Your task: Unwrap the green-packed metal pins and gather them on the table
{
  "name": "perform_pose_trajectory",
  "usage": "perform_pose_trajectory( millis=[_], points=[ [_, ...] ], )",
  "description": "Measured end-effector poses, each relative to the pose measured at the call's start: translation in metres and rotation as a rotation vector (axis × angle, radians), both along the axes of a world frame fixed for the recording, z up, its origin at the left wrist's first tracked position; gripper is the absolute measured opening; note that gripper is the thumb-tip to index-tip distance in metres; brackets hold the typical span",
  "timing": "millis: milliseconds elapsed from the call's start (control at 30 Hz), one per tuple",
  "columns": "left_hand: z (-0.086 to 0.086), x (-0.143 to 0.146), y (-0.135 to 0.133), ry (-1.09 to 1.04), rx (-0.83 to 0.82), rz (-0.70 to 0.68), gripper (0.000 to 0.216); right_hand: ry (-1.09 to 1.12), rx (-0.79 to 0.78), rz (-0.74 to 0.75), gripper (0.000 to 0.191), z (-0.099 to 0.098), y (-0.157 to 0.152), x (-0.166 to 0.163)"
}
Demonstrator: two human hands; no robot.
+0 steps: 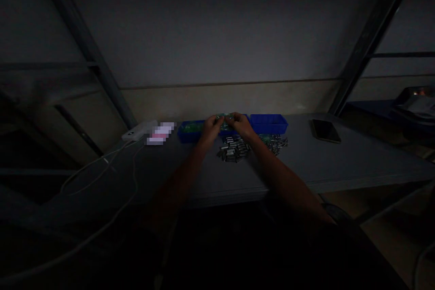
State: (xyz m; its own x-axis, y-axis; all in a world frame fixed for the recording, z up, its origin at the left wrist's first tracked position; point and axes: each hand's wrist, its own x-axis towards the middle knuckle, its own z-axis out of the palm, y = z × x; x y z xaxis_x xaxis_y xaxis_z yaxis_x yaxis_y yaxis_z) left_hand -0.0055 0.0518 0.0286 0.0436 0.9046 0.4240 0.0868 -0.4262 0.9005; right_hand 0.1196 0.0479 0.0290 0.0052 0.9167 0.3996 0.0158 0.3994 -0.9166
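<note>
i am holding a small green board [224,117] between both hands, above the row of blue trays [269,123] at the far side of the table [340,163]. my left hand [211,126] is pinching the board's left end and my right hand [240,123] is pinching its right end. the fingers are curling closed on the edges, but the dim light is hiding how each fingertip is sitting.

risks, as i am judging them:
- the board is hanging over a heap of small metal parts [234,149]. a slackening pinch at either end would be letting it drop into the heap.
- my wrists are passing just above that heap. lowering them would be pushing parts across the table.
- the poor light is making fine detail hard to read, so a misplaced grip is likely.

orientation: the board's long axis is running left to right, roughly parallel to the far table edge, with one end in each hand. its broad face appears to be facing up toward me. i cannot tell which end is which.
</note>
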Motion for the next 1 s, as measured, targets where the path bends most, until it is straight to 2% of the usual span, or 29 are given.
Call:
perform_pose_trajectory(
  millis=[133, 400, 533, 667, 1000],
  points=[
    [0.001, -0.008, -0.002, 0.021, 0.053, 0.027, 0.025, -0.068, -0.02, 0.082, 0.024, 0.0, -0.013, 0.009],
    [-0.006, -0.004, -0.003, 0.093, 0.097, -0.019, 0.028, -0.057, -0.107, 0.008, 0.024, 0.001, -0.017, 0.009],
    [-0.004, -0.002, -0.007, 0.068, 0.091, -0.032, 0.027, -0.074, -0.069, 0.043, 0.036, 0.002, -0.02, 0.009],
    [-0.002, -0.001, -0.008, 0.026, 0.046, -0.042, 0.03, -0.146, -0.025, -0.013, 0.045, 0.0, -0.017, 0.009],
    [0.0, 0.001, -0.014, 0.036, 0.054, -0.035, 0.03, -0.169, 0.032, -0.025, 0.046, -0.005, -0.013, 0.009]
  ],
)
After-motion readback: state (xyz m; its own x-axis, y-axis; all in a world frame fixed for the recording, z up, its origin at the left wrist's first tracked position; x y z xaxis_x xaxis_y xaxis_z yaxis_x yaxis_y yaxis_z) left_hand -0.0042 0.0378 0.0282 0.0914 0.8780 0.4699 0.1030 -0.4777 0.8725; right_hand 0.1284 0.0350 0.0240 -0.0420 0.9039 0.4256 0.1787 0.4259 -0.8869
